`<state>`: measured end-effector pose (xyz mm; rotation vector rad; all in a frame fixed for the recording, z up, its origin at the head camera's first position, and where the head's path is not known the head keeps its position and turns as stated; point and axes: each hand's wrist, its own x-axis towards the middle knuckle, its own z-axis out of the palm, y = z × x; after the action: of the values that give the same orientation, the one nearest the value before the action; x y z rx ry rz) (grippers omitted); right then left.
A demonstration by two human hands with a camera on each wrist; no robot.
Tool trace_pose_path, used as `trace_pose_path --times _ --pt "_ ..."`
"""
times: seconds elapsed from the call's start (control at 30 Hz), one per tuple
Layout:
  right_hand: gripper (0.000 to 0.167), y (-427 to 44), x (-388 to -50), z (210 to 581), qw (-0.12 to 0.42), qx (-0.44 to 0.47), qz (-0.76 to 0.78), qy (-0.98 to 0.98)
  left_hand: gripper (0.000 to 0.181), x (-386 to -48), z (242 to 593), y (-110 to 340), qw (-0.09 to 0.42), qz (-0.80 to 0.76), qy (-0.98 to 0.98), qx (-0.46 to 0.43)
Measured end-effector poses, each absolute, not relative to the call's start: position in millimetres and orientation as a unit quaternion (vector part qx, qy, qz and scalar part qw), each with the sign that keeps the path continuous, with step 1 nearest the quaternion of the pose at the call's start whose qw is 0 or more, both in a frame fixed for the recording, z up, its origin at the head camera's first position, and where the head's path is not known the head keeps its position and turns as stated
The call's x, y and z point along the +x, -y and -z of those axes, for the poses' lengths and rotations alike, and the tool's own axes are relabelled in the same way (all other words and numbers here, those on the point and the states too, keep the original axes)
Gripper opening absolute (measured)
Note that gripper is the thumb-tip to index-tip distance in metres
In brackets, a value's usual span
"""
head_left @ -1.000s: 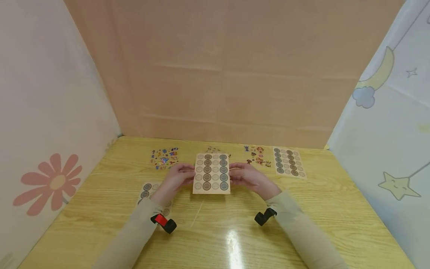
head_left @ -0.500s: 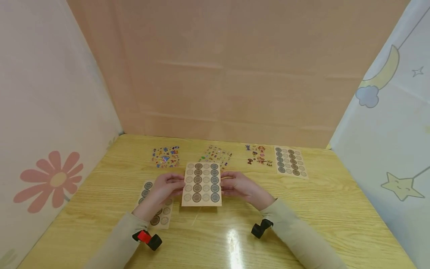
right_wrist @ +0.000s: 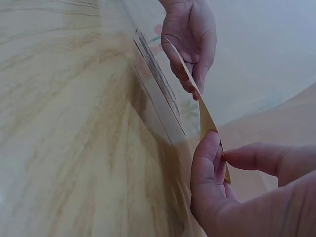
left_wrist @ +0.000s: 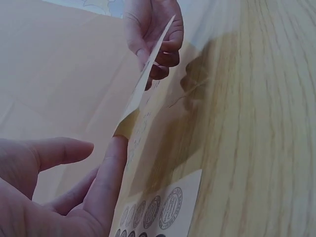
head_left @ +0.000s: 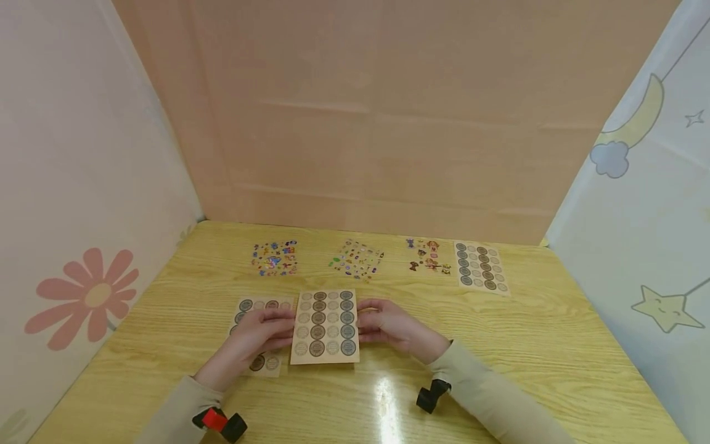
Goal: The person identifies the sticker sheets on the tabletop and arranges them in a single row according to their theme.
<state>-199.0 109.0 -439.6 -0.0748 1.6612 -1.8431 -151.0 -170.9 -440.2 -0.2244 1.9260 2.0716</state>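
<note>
A cream sheet of round stickers (head_left: pixel 324 327) is held raised and tilted over the table. My right hand (head_left: pixel 391 327) pinches its right edge; in the right wrist view the thumb (right_wrist: pixel 252 157) lies on one face and the fingers on the other. At the left edge is my left hand (head_left: pixel 257 339); in the left wrist view one straight finger (left_wrist: pixel 114 160) touches the sheet while the thumb (left_wrist: pixel 66 150) stands apart from it. Beneath the left hand, a second sheet of round stickers (head_left: pixel 272 367) lies flat, partly covered by that hand and the raised sheet.
Along the back of the wooden table (head_left: pixel 554 345) lie three clear sheets of colourful stickers: left (head_left: pixel 273 259), middle (head_left: pixel 357 259) and right (head_left: pixel 428 256). Beside them, at the back right, lies another round-sticker sheet (head_left: pixel 481 268). Fabric walls stand behind and at both sides.
Both hands have brought the raised sticker sheet nearer to me and leftward, toward the flat sheet. The middle clear sticker sheet at the back has come into full view.
</note>
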Motion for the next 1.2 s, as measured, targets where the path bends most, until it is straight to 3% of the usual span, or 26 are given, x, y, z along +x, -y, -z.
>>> trace_pose_path --times 0.6,0.9,1.2 --pt "0.038 -106.4 -190.5 437.3 0.347 -0.018 0.705 -0.618 0.046 -144.0 438.7 186.8 0.212 -0.768 -0.6 -0.073" --pt "0.049 -108.4 -185.3 432.6 0.357 -0.008 0.714 -0.602 0.048 -141.9 438.1 188.7 0.218 -0.768 -0.598 -0.077" --pt "0.049 -109.6 -179.1 428.6 0.367 -0.008 0.708 -0.604 0.052 -136.7 439.7 190.7 0.211 -0.758 -0.614 -0.069"
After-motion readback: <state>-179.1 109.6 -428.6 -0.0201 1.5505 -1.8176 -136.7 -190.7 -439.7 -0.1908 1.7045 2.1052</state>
